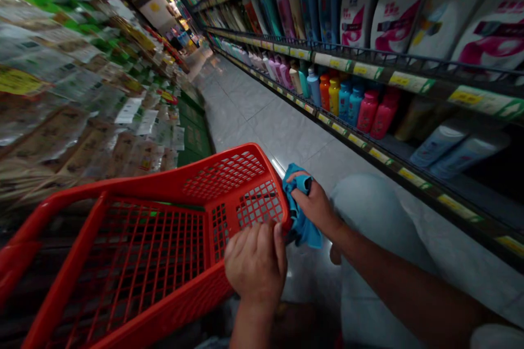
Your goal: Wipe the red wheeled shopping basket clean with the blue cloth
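Note:
A red plastic shopping basket with lattice walls is tilted across the lower left, its inside facing me. My left hand is closed over the near rim, close to the right-hand corner. In my right hand is a bunched blue cloth. The fingers are wrapped around it, and the cloth lies against the outside of the basket's right end. Part of the cloth hangs down below the hand. My left fingertips are hidden behind the rim.
Shelves of shampoo bottles and small coloured bottles run along the right, with a price-tag rail at the lowest edge. Packaged goods are stacked on the left. Grey floor tiles lie between. My bent knee is beside the right hand.

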### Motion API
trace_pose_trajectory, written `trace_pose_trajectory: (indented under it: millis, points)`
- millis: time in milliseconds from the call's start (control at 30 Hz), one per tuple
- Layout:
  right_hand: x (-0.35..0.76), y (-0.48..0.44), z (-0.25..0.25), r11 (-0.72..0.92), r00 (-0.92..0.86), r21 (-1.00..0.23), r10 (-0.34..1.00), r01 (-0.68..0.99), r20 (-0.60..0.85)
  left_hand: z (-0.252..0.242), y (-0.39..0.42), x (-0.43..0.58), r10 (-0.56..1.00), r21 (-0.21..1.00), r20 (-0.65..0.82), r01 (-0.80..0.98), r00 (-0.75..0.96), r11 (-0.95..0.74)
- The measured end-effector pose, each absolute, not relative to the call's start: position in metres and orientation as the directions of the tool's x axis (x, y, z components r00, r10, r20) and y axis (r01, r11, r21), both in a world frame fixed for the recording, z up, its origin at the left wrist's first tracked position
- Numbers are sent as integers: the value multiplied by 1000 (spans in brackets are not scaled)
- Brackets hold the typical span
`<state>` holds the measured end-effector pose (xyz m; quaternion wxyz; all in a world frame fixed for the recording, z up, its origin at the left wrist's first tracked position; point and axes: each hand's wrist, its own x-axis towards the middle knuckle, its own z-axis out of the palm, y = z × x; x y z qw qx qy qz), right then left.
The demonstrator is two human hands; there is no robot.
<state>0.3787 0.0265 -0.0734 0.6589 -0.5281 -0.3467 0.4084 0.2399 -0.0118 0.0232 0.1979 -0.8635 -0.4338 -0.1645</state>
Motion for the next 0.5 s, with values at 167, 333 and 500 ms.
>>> trace_pose_trajectory:
  millis: [167,333,500]
  points:
    - [366,35,-84,96,439,-978,899,-187,4,24,-43,214,682,-124,478,811,554,-572]
    - [352,33,-100,-59,380,-982,917,-177,-124,20,-68,186,675,-125,499,816,544,-565]
    - [349,42,-91,130,424,-975,905,-180,42,21,-85,163,661,-95,505,796,556,-597]
